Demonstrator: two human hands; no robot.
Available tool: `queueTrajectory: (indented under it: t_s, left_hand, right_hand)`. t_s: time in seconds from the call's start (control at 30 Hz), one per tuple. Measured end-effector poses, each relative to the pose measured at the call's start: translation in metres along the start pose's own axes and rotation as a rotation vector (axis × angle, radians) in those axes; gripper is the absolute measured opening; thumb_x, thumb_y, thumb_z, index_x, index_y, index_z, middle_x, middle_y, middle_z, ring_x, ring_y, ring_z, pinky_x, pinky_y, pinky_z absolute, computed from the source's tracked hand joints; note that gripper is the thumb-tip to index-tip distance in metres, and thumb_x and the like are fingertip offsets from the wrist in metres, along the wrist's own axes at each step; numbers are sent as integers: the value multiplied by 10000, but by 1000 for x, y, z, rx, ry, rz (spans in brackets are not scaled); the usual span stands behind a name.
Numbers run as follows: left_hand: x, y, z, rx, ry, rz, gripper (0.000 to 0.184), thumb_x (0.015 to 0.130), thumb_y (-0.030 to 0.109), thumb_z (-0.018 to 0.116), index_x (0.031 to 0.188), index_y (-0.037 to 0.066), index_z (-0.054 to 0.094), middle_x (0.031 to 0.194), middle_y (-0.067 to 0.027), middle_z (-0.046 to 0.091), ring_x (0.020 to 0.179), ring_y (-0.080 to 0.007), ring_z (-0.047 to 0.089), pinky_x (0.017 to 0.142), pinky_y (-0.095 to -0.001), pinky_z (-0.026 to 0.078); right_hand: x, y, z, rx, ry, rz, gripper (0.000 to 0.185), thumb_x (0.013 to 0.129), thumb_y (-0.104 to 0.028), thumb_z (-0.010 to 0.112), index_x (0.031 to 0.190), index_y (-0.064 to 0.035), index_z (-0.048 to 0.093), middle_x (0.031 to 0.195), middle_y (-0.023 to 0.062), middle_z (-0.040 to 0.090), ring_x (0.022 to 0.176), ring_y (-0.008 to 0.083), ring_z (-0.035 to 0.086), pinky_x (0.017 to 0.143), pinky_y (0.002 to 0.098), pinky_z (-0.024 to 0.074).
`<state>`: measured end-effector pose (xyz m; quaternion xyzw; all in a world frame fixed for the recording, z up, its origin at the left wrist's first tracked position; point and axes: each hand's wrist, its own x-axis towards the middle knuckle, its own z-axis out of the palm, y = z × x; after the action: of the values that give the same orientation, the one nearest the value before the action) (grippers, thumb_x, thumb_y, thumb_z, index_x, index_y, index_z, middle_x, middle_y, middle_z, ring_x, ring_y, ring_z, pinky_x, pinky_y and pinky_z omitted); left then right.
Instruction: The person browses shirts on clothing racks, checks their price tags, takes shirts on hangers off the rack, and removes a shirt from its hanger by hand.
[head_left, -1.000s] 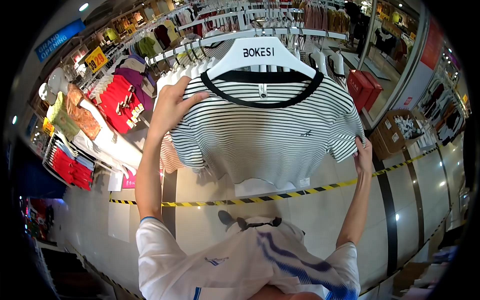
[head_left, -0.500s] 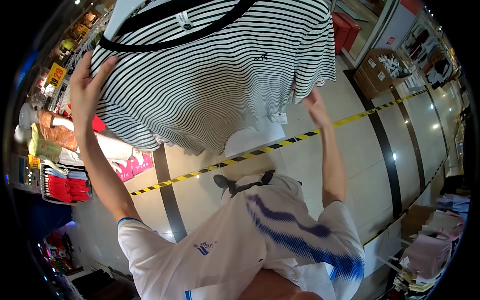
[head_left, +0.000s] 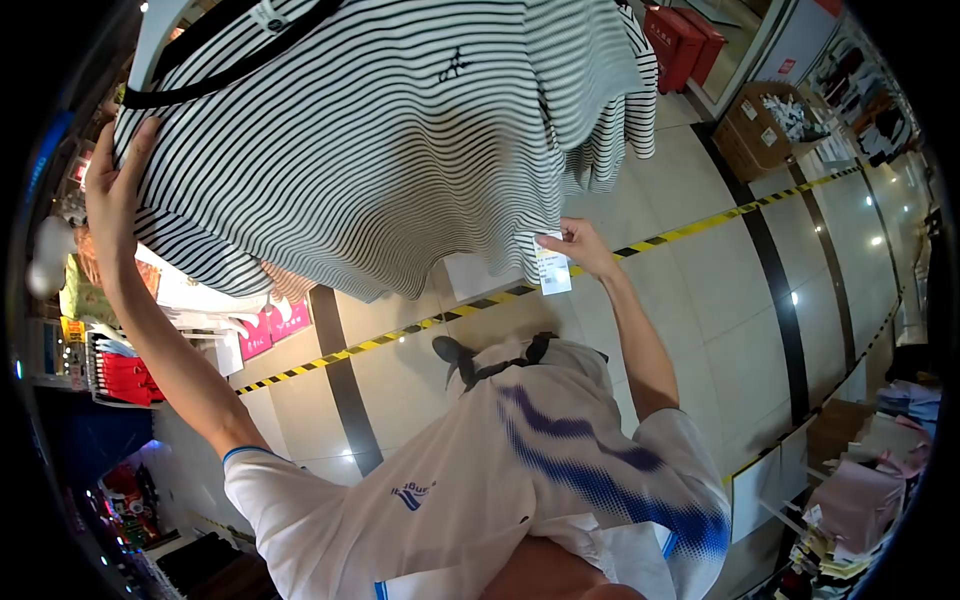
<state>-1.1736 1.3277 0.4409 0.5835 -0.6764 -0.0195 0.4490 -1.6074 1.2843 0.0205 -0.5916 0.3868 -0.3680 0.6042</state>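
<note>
A black-and-white striped T-shirt (head_left: 350,150) with a black neckband and a small dark emblem hangs across the upper part of the head view. In its neck opening shows a pale hanger (head_left: 152,45). My left hand (head_left: 118,190) is closed on the shirt's edge near the shoulder, thumb on the front and the other fingers partly hidden. Down at the shirt's lower right side, my right hand (head_left: 588,250) pinches a white printed tag (head_left: 555,274) between thumb and fingers. More striped fabric (head_left: 640,105) shows behind the shirt's right side.
Yellow-black tape (head_left: 690,230) crosses the tiled floor (head_left: 700,300). An open cardboard box (head_left: 750,140) and red bins (head_left: 675,48) stand at upper right. Folded clothes (head_left: 850,510) lie at lower right; red garments (head_left: 128,380) and pink signs (head_left: 272,328) are at left.
The shirt and my left hand have shifted left. My right hand has moved left and down from beside the sleeve and taken hold of the tag, which now faces up.
</note>
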Motion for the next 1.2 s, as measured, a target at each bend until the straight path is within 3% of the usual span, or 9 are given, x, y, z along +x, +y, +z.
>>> queueTrajectory:
  t_s: [0.17,0.27,0.47,0.57,0.7,0.87,0.9,0.97,1.2]
  left_hand:
    - [1,-11,-9,35,59,-14,313,930,160,600,1180,-26,576,1074,-114,669,995,-126,633,848,-200,493]
    - [3,-19,-18,17,-7,-55,426,921,169,612,1285,-29,514,1125,-130,651,1067,-154,612,936,-241,472]
    - [-5,-5,-9,23,15,-97,396,922,181,613,1253,-25,538,1120,-122,652,1063,-144,612,920,-231,473]
    - [-6,-6,-7,16,32,-85,368,921,197,616,1213,-20,565,1110,-117,656,1059,-140,613,918,-226,470]
    - [-6,-10,-11,-10,36,-75,387,923,209,614,1227,-23,556,1124,-119,651,1064,-146,611,931,-236,465]
    - [-7,-12,-11,74,23,-53,438,926,215,610,1281,-26,520,1151,-133,640,1092,-168,602,951,-257,459]
    - [-7,-12,-8,33,57,-20,390,927,195,608,1238,-30,539,1118,-124,651,1055,-149,613,902,-232,472]
    - [-7,-13,-7,-11,87,13,342,929,174,607,1196,-35,559,1084,-114,662,1018,-130,624,853,-208,485]
    - [-5,-20,-13,96,131,-14,526,918,216,624,1308,-87,443,1159,-131,643,1090,-145,600,943,-223,437]
  right_hand:
    - [-12,-16,9,187,-18,44,189,820,-101,724,954,17,663,896,23,677,765,49,610,673,211,472]
    - [-17,-14,13,95,-40,103,212,809,-116,737,949,27,666,864,21,675,739,55,605,647,221,472]
    - [-15,2,9,-86,-10,17,177,807,-126,744,835,21,648,781,10,663,697,36,580,587,209,447]
    - [-23,-34,19,88,55,0,218,813,-120,741,718,-6,582,676,-26,590,622,11,499,528,206,386]
    - [-20,-32,18,167,74,-17,233,825,-110,730,691,-24,560,659,-39,563,601,8,461,513,209,361]
    - [-16,-10,9,149,63,-2,154,851,-120,704,761,-28,618,752,-9,637,653,17,542,554,196,417]
    - [-16,-14,10,146,66,3,144,858,-126,697,776,-27,631,773,-1,652,663,20,556,560,194,427]
    - [-26,-47,17,392,64,67,198,903,-161,638,991,16,656,878,42,686,753,63,623,662,210,498]
    - [-42,-62,19,637,17,126,262,962,-219,545,1065,13,610,929,47,677,780,69,643,697,205,531]
